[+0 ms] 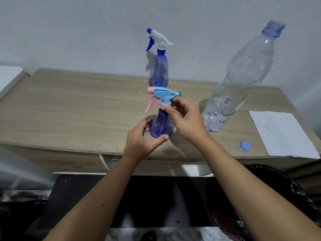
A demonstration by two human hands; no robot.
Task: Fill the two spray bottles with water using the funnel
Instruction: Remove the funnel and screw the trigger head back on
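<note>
Head view, left fingers (152, 119) curled round spray bottle (161, 126) base, right fingers (171, 111) pinching its collar

Shows 2 bare arms, seen from fingertips to upper forearm.

Left hand (140, 141): short, trimmed thumbnail, pale at the tip; fine creases across the thumb joint.

Left forearm (97, 197): bears 2 small dark moles, 1 a little way behind the wrist, 1 farther along toward the elbow.

Right hand (187, 119): short, rounded nail on 1 fingertip; knuckle ridges and faint tendon lines across the back.

Right forearm (251, 185): smooth, even surface, widening toward the elbow.

Bare at both wrists and along all visible fingers; faint skin folds where each hand meets its wrist.
</note>
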